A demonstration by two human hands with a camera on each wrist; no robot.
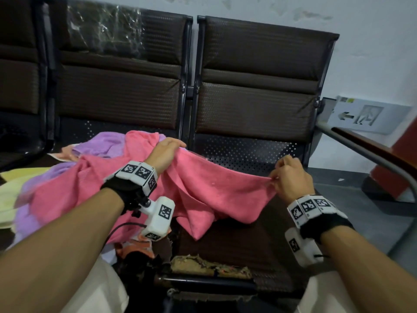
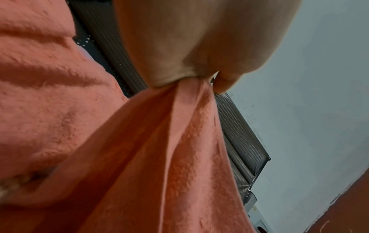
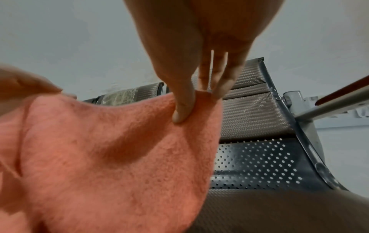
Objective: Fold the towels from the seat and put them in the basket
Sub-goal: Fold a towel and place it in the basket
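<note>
Stretching the pink towel (image 1: pixel 198 188) out btwn both hands, the person stands at the near edge of the seat (image 1: pixel 248 240), w/ the cloth lifted clear of the pad on the right side. Left hand (image 1: pixel 165 152) is clamped on a bunched bit of the top edge; right hand (image 1: pixel 290 177) pinches the far-right corner, thumb (image 3: pixel 182 108) on the near face, fingers behind. Hands are well apart, edge sagging slightly btwn them.

Left grip looks to be mid-edge, not a corner, so the left part trails onto the pile: purple towel (image 1: pixel 101 143) and yellow towel (image 1: pixel 13 188) lie under it. To do this step well, I'd say slide the left hand along the hem to the true corner, pull the edge taut, and shake once so the drooping lower flap hangs flat before folding. Otherwise the fold likely goes skewed.

No basket in any view, so can't tell where it sits.
</note>
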